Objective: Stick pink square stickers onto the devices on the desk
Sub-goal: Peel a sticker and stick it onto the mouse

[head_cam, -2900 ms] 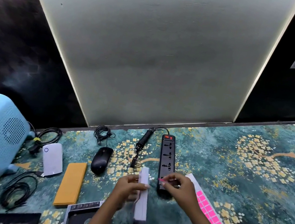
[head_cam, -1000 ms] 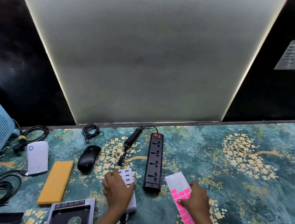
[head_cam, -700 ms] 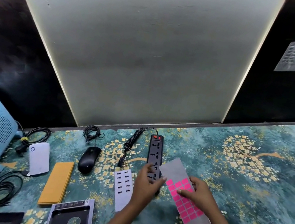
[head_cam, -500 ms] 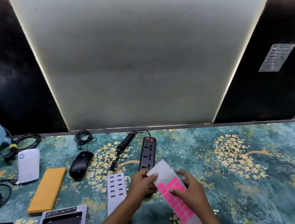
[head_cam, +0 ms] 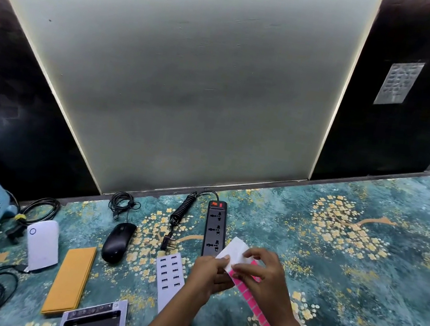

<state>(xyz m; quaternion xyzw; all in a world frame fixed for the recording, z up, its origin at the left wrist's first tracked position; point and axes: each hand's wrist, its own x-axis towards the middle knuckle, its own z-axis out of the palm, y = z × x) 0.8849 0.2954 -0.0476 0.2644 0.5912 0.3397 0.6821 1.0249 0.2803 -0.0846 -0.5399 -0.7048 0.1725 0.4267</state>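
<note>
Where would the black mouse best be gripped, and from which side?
Probably from above, with thumb and fingers across the two long sides of the black mouse, at its middle. It lies flat, domed and narrow, with free room on either side; its cable leaves the far end. The left hand and right hand both pinch the sticker sheet.

Left hand [head_cam: 210, 276] pinches the edge of a long white backing sheet of pink square stickers [head_cam: 235, 249]. Right hand [head_cam: 264, 280] pinches at its top pink row. Black three-socket power strip [head_cam: 214, 226] is just behind the grip. White multi-port USB charger [head_cam: 170, 277] lies just left of it, black computer mouse [head_cam: 118, 242] further left.
</note>
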